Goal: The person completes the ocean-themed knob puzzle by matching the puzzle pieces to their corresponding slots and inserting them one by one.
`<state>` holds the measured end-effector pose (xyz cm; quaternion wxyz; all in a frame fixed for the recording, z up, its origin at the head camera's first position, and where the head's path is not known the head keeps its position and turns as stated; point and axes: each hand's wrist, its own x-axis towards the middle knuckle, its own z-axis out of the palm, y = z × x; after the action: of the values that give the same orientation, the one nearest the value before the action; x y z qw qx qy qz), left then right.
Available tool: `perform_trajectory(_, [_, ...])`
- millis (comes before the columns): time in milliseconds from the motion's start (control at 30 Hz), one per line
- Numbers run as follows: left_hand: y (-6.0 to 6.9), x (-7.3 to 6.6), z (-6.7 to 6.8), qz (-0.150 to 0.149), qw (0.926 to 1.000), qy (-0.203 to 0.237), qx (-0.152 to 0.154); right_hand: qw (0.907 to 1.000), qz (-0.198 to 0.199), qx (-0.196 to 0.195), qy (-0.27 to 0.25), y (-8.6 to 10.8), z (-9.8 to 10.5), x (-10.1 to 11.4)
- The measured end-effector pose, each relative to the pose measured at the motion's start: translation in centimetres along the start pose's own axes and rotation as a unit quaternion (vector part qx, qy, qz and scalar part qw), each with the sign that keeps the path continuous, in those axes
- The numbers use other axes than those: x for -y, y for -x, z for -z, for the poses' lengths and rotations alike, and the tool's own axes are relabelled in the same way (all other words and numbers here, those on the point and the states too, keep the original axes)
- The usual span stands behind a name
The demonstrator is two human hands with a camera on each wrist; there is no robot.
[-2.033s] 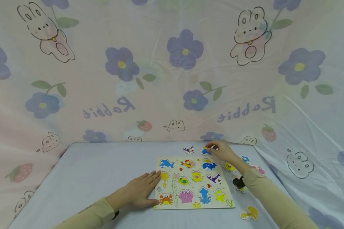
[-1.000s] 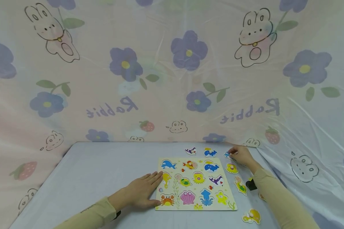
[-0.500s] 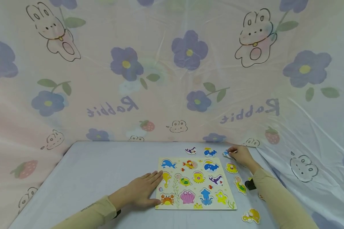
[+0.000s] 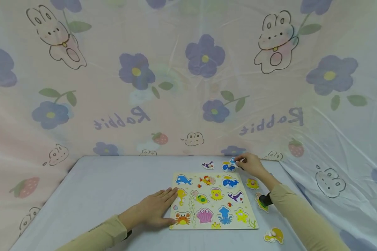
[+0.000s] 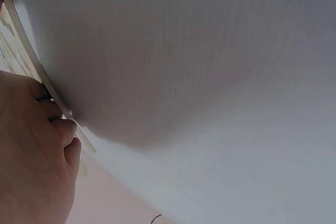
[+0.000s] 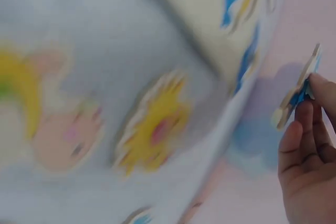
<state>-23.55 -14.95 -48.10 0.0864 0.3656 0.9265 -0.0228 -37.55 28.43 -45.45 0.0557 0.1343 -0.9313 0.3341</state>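
Observation:
My left hand [image 4: 155, 210] lies flat with its fingers on the left edge of the pegged puzzle board [image 4: 213, 226], which carries sea animal pictures. In the left wrist view, fingers [image 5: 64, 129] of this hand reach over the board's edge. Beyond the board's far right corner, my right hand [image 4: 251, 164] pinches a blue-and-white puzzle piece [image 4: 233, 160]. The right wrist view shows this piece [image 6: 300, 90] tilted on edge, raised between thumb and fingertips. Just beside it in the head view is a blue whale piece [image 4: 228, 168] on the table.
A purple piece [image 4: 207, 165] lies behind the board. Along its right side are a yellow octopus piece [image 4: 252, 183], a turtle piece [image 4: 261, 205] partly hidden by a black wrist mount [image 4: 265, 199], and a yellow seahorse piece [image 4: 274, 235]. A printed curtain [image 4: 169, 115] hangs behind the table.
My right hand went from the whale piece to the blue-and-white piece at the right, took hold of it, and has lifted it leftward beside the whale piece. The left hand stays on the board.

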Motion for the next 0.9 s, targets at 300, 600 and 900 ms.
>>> perform_trajectory(300, [-0.1, 0.0, 0.0, 0.001, 1.0000, 0.004, -0.003, 0.9980, 0.054, 0.011, -0.032, -0.9, -2.7, 5.5])
perform_trajectory(600, [-0.2, -0.1, 0.3, 0.005, 1.0000, 0.003, 0.006, 0.9919, 0.092, 0.054, -0.069, -1.7, -6.4, 9.6])
perform_trajectory(900, [-0.2, -0.1, 0.5, 0.005, 0.9999, 0.008, 0.008, 0.9885, 0.095, 0.103, -0.055, -2.5, -9.7, 12.0])
